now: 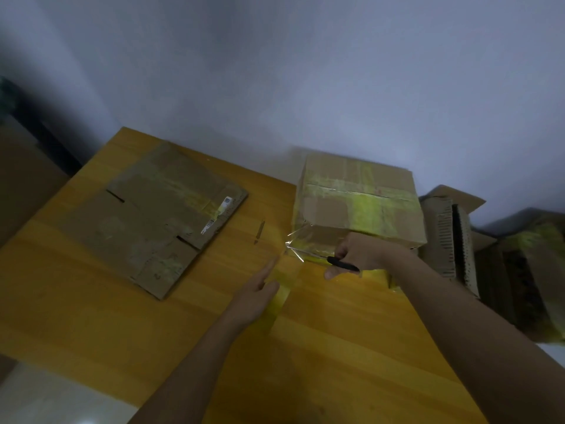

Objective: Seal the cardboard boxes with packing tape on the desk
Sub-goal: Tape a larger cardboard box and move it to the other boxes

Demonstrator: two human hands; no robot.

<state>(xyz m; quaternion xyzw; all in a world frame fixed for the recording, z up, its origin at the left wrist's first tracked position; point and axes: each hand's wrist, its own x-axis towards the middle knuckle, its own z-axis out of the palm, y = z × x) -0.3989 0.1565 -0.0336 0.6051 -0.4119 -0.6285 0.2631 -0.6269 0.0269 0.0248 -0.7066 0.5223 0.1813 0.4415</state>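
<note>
Left fingers (pixel 269 270) straight, right fingers (pixel 331 273) gripping black tool (pixel 342 265), wooden desk (pixel 91 316), pale wall (pixel 305 71)

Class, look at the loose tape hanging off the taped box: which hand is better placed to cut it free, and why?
Right. The right hand already grips a black tool beside the loose tape at the box; the left hand lies open on the desk.

Off the desk's (pixel 91 316) right edge there's a stack of corrugated cardboard (pixel 452 240) standing on end, with a dark taped-up carton (pixel 532 280) further right. Plain white wall (pixel 305 71) behind the desk.
</note>
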